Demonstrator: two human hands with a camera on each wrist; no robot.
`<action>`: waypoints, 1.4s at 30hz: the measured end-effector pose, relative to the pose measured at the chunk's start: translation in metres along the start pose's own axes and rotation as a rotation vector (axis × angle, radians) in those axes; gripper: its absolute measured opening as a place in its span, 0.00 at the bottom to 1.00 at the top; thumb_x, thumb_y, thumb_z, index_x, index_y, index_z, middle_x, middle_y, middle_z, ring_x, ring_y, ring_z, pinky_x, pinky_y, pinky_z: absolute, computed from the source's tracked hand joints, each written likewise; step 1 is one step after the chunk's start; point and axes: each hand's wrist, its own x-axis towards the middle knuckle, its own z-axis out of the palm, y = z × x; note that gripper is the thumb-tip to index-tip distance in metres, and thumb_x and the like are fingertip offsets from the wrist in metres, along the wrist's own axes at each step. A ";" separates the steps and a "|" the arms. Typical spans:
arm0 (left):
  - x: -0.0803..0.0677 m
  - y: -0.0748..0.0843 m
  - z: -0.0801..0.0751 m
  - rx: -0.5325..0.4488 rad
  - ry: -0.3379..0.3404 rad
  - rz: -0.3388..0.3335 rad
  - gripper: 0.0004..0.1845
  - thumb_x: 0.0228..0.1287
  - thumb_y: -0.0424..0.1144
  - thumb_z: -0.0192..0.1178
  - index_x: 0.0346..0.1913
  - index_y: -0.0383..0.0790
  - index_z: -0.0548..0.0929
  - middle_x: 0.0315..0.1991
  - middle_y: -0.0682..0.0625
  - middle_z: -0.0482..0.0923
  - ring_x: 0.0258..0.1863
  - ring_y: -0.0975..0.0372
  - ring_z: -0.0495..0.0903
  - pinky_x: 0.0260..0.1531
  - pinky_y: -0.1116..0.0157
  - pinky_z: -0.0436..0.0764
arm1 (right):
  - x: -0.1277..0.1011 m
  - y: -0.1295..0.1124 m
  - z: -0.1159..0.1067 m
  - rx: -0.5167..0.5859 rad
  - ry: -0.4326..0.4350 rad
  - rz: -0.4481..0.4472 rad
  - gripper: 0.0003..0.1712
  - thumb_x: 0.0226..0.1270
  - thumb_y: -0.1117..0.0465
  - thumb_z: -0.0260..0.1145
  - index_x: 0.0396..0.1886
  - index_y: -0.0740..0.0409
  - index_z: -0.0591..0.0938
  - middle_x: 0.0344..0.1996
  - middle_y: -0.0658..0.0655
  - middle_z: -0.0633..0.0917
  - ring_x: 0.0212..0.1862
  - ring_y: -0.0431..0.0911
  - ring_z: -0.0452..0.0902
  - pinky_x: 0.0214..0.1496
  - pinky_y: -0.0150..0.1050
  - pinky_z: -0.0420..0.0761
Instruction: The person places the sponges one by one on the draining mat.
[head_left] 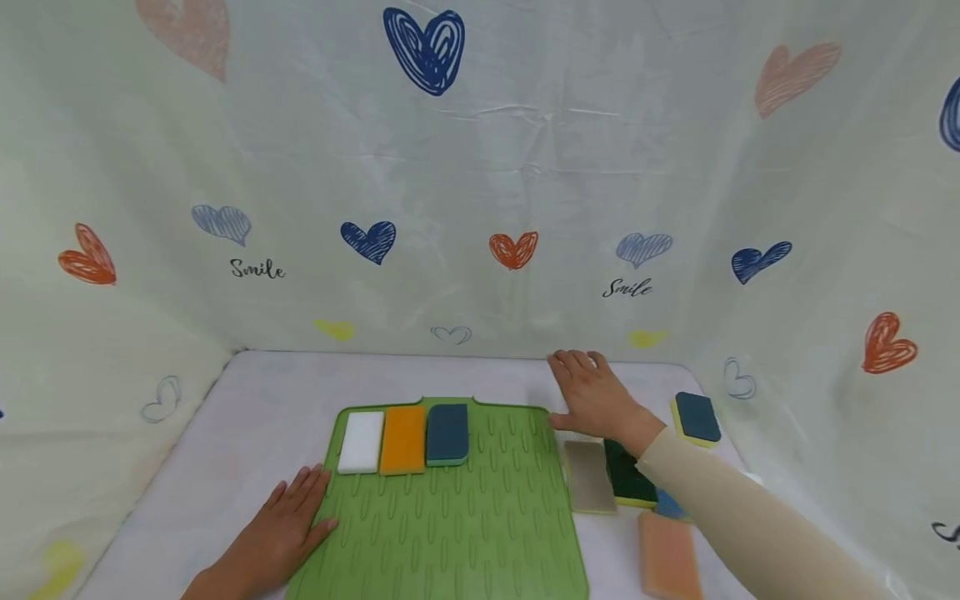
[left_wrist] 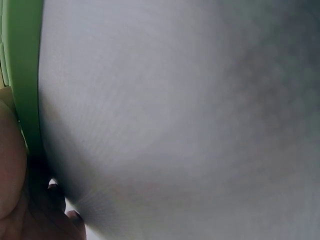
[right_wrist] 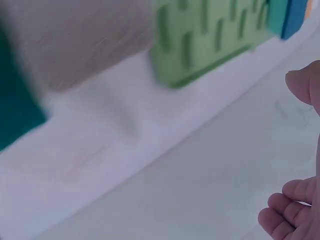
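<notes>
A green ridged mat (head_left: 495, 517) lies on the table. Along its far edge sit a white sponge (head_left: 361, 443), an orange sponge (head_left: 402, 440) and a dark blue sponge (head_left: 447, 433), side by side. My left hand (head_left: 273, 529) lies at the mat's left edge, fingers extended and thumb over the rim; its fingers partly show in the left wrist view. Beyond the mat's far right corner my right hand (head_left: 596, 400) hovers with spread fingers and thumb, holding nothing. A grey-beige sponge (head_left: 588, 477) and a dark green scouring sponge (head_left: 628, 475) lie just below it.
Right of the mat lie a peach sponge (head_left: 667, 554), a blue sponge (head_left: 670, 505) partly hidden by the right sleeve, and a dark blue and yellow sponge (head_left: 697, 418). A heart-printed sheet (head_left: 480, 183) hangs behind and beside the white table (head_left: 292, 392).
</notes>
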 end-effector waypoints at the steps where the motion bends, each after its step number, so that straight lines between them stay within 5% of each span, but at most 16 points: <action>1: -0.001 -0.001 0.000 0.002 0.002 0.001 0.39 0.74 0.53 0.65 0.76 0.28 0.71 0.76 0.32 0.68 0.77 0.38 0.66 0.72 0.35 0.68 | -0.006 0.011 -0.001 -0.017 -0.006 0.015 0.59 0.59 0.30 0.75 0.76 0.68 0.70 0.69 0.66 0.77 0.70 0.61 0.72 0.71 0.65 0.72; 10: -0.005 -0.004 -0.004 -0.012 0.005 -0.006 0.40 0.74 0.53 0.66 0.76 0.28 0.71 0.76 0.32 0.68 0.77 0.37 0.66 0.70 0.34 0.69 | -0.070 0.107 0.011 -0.204 -0.183 0.122 0.58 0.55 0.35 0.80 0.72 0.72 0.73 0.68 0.70 0.77 0.69 0.65 0.72 0.72 0.72 0.69; 17: -0.007 -0.006 -0.006 -0.013 0.020 0.005 0.39 0.75 0.53 0.64 0.76 0.28 0.70 0.77 0.33 0.68 0.77 0.38 0.65 0.77 0.38 0.62 | -0.121 0.151 0.023 -0.275 -0.173 0.124 0.58 0.47 0.36 0.85 0.64 0.75 0.76 0.59 0.71 0.80 0.61 0.66 0.77 0.63 0.72 0.76; 31: -0.001 -0.003 -0.007 0.003 -0.005 0.016 0.39 0.74 0.53 0.65 0.75 0.28 0.71 0.76 0.33 0.69 0.75 0.37 0.68 0.69 0.36 0.71 | -0.154 0.168 0.045 -0.265 -0.259 0.215 0.53 0.50 0.37 0.84 0.60 0.75 0.76 0.53 0.71 0.81 0.57 0.67 0.77 0.60 0.71 0.78; 42: 0.002 0.003 -0.005 0.022 -0.024 0.010 0.39 0.75 0.54 0.64 0.75 0.28 0.71 0.76 0.33 0.69 0.77 0.39 0.67 0.71 0.37 0.69 | -0.164 0.171 0.053 -0.137 -0.261 0.281 0.57 0.49 0.38 0.85 0.64 0.77 0.76 0.59 0.74 0.81 0.61 0.70 0.76 0.60 0.73 0.76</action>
